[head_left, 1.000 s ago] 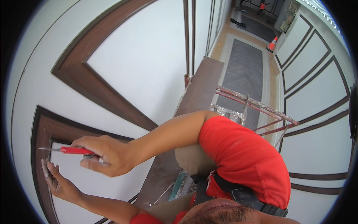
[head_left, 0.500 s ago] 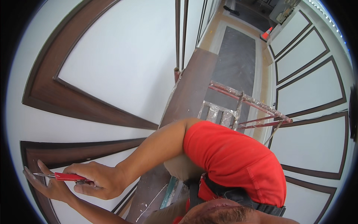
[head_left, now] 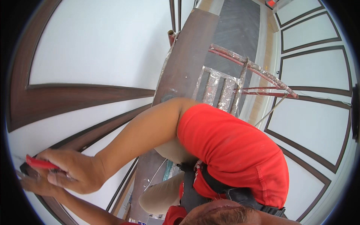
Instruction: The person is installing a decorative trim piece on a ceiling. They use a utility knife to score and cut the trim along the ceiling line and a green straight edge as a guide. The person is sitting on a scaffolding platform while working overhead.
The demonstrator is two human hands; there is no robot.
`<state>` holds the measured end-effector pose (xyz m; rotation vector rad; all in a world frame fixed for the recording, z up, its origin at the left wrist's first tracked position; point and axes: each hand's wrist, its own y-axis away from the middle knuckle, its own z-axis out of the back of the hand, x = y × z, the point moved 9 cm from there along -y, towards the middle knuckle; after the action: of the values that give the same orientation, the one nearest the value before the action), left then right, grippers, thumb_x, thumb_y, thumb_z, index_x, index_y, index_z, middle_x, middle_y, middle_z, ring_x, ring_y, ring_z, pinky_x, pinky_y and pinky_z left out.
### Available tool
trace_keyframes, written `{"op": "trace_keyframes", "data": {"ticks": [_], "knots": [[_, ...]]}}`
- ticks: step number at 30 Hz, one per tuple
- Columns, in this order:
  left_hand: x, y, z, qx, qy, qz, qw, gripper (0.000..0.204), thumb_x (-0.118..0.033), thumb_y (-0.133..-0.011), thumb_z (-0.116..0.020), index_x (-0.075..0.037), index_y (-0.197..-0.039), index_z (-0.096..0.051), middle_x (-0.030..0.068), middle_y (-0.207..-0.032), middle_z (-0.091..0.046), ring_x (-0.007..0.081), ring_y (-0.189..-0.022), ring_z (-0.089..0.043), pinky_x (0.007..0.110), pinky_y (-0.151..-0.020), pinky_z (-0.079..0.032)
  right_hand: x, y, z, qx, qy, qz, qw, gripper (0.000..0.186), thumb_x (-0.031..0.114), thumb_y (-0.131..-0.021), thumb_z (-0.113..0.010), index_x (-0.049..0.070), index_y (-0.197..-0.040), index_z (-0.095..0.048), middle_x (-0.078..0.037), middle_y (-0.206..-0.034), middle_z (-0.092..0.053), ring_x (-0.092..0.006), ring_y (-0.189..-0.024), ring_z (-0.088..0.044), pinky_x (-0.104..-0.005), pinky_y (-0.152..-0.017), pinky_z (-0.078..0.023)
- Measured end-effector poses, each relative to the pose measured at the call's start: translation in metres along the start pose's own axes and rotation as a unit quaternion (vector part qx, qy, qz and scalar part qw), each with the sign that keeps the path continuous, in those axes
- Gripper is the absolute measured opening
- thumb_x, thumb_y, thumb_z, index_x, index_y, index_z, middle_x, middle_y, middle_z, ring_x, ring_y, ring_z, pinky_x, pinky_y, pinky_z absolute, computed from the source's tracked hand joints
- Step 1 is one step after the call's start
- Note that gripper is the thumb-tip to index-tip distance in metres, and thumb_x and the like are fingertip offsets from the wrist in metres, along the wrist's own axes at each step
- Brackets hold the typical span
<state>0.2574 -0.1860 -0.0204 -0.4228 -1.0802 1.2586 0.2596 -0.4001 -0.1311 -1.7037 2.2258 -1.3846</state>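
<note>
A red tool was held in the right hand, close to the left edge of the view and near the brown frame on the white wall. The handle was pinched between the thumb below and the fingers above, but the finger ends were partly covered and blurred. The tip of the tool could not be clearly made out, as it was lost toward the dark rim. The left hand was partly hidden behind the right one; its fingers were blurred at the rim, and it could not be told whether they were spread or pressed together, nor whether the tool was touched by them. The right elbow was bent sharply below the red sleeve, and the forearm was stretched down to the left, with the back of the hand turned to the camera. The left forearm was extended up from the lower edge, where it was cut off. The plank was partly covered by the right arm, the scaffold partly by the sleeve, and the orange cone was cut by the top edge.
</note>
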Motion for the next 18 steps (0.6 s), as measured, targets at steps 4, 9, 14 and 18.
{"op": "trace_keyframes", "data": {"ticks": [4, 9, 14, 18], "knots": [[-0.029, 0.035, 0.001, -0.020, 0.017, 0.038, 0.999, 0.072, -0.054, -0.096, -0.066, -0.010, -0.151, -0.049, 0.0282, -0.155, -0.040, 0.0428, -0.144, -0.040, 0.052, -0.114, -0.038, -0.013, 0.003, -0.003, -0.032, 0.029, -0.044, 0.998, 0.045, 0.031, -0.105, -0.052, -0.004, -0.132, -0.042, -0.016, -0.087, -0.061, -0.0336, -0.075, -0.063, -0.0406, -0.071, -0.052], [-0.102, 0.085, -0.038, 0.027, 0.186, -0.021, 0.982, 0.064, -0.036, -0.094, -0.072, -0.012, -0.150, -0.052, 0.0257, -0.155, -0.043, 0.0430, -0.146, -0.038, 0.057, -0.121, -0.026, -0.025, -0.009, 0.047, 0.000, 0.067, -0.021, 0.998, 0.046, 0.026, -0.100, -0.060, -0.002, -0.134, -0.046, -0.019, -0.104, -0.064, -0.0257, -0.095, -0.066, -0.0411, -0.081, -0.054], [-0.130, 0.191, -0.053, 0.350, 0.185, -0.023, 0.918, 0.055, -0.024, -0.092, -0.074, -0.010, -0.143, -0.059, 0.0169, -0.154, -0.050, 0.0389, -0.144, -0.043, 0.052, -0.122, -0.030, -0.057, 0.004, 0.125, 0.108, 0.317, 0.003, 0.942, 0.032, 0.014, -0.095, -0.068, -0.002, -0.121, -0.059, -0.011, -0.088, -0.065, -0.0213, -0.070, -0.061, -0.0330, -0.065, -0.051], [-0.098, 0.299, -0.049, 0.595, 0.196, 0.093, 0.774, 0.054, -0.034, -0.093, -0.073, -0.009, -0.139, -0.062, 0.0190, -0.146, -0.057, 0.0378, -0.137, -0.051, 0.048, -0.118, -0.038, -0.093, 0.043, 0.140, 0.241, 0.321, 0.052, 0.914, 0.034, 0.014, -0.098, -0.068, -0.004, -0.126, -0.059, -0.012, -0.095, -0.067, -0.0205, -0.075, -0.062, -0.0296, -0.067, -0.051]]}}
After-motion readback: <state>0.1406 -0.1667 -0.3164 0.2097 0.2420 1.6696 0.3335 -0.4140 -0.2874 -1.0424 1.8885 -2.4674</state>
